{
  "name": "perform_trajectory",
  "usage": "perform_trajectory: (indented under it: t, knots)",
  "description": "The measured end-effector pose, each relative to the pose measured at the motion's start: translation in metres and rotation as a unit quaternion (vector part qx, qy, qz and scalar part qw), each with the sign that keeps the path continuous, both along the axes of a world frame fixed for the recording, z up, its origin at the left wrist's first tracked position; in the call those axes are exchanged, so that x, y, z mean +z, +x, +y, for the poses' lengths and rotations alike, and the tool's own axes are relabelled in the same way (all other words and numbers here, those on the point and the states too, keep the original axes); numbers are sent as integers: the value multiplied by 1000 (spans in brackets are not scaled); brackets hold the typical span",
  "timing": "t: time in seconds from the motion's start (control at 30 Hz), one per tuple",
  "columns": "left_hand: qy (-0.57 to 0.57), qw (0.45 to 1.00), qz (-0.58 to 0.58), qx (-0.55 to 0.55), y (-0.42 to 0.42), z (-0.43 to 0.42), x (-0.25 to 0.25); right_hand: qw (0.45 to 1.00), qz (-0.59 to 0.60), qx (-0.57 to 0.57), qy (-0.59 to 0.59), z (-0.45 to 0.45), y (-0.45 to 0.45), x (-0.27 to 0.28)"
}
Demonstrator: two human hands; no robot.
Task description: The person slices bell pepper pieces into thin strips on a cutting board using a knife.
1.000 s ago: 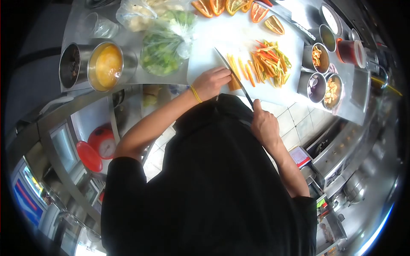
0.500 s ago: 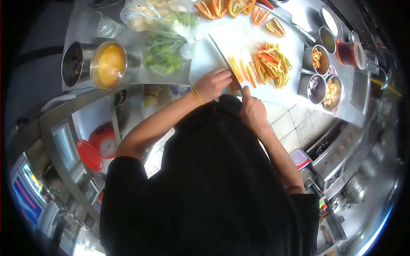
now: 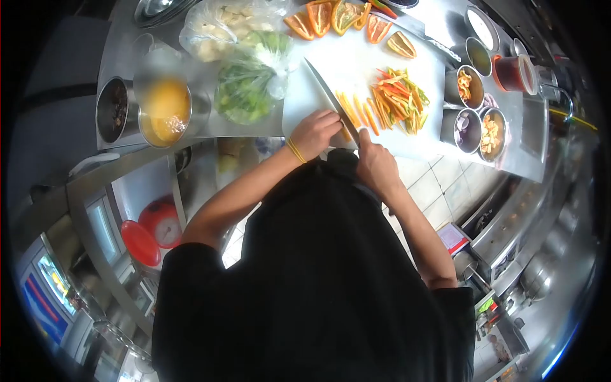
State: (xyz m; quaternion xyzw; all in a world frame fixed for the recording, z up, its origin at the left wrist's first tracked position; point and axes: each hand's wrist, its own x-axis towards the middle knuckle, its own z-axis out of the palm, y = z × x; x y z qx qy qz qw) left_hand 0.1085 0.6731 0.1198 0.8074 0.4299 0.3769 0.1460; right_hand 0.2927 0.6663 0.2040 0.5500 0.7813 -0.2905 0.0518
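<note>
My right hand (image 3: 377,164) is wrapped round the handle of a long kitchen knife (image 3: 326,90), its blade slanting up and left over the white cutting board (image 3: 304,102). Beside the blade, the bent fingers of my left hand (image 3: 315,134) press on an orange bell pepper piece (image 3: 346,134), mostly hidden by the fingers and knife. Just right of the blade lie several cut orange pepper strips (image 3: 360,111). A larger heap of red, orange and green strips (image 3: 401,100) sits further right. Several hollowed pepper pieces (image 3: 319,17) line the far edge of the board.
Left of the board are a bag of green vegetables (image 3: 245,89), a bag of pale pieces (image 3: 219,28) and a metal pot with yellow liquid (image 3: 165,108). At right stand metal containers, including one of sliced purple onion (image 3: 468,130). Another knife (image 3: 439,44) lies at the back.
The whole view has shifted slightly. Both hands keep their grips, with the knife still against the pepper piece; the strips look much the same.
</note>
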Motion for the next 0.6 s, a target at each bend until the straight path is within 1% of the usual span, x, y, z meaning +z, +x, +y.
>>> perform_trajectory:
  t: [0.07, 0.17, 0.23, 0.27, 0.33, 0.37, 0.43, 0.47, 0.5, 0.53, 0.57, 0.6]
  knots:
    - [8, 1000, -9, 4, 1, 1, -2, 1000, -7, -8, -14, -13, 7, 8]
    - [9, 1000, -18, 7, 0, -2, 0, 999, -20, -27, -35, -24, 4, -7]
    - [-35, 999, -9, -3, -2, -1, -4, 999, 13, -39, 13, -12, -6, -24]
    - [-35, 999, -7, -11, -1, -4, -5, 999, 15, -48, 13, -12, -6, -23]
    - [3, 1000, -21, 11, 1, 1, -3, 1000, 7, -26, -8, -2, -5, -14]
    - [9, 1000, -22, 0, 1, 3, -3, 999, 7, -37, -2, -4, -3, -9]
    - [-19, 1000, -25, 4, 1, 0, 2, 997, -4, -37, -70, -16, 7, 2]
    - [-20, 1000, -19, 10, 2, -1, 0, 996, -19, -47, -80, -20, 5, -6]
    - [-19, 1000, -15, 13, 3, -1, -3, 998, 15, -39, -42, -24, 5, -26]
    - [-27, 1000, -11, 4, 2, -2, -1, 998, 2, -44, -53, -17, -2, -27]
    - [-33, 999, -3, 0, 3, -1, 0, 999, 22, -41, -23, -11, -7, -26]
    - [-23, 1000, -2, -21, 4, -2, 0, 997, 41, -49, -34, -2, -8, -25]
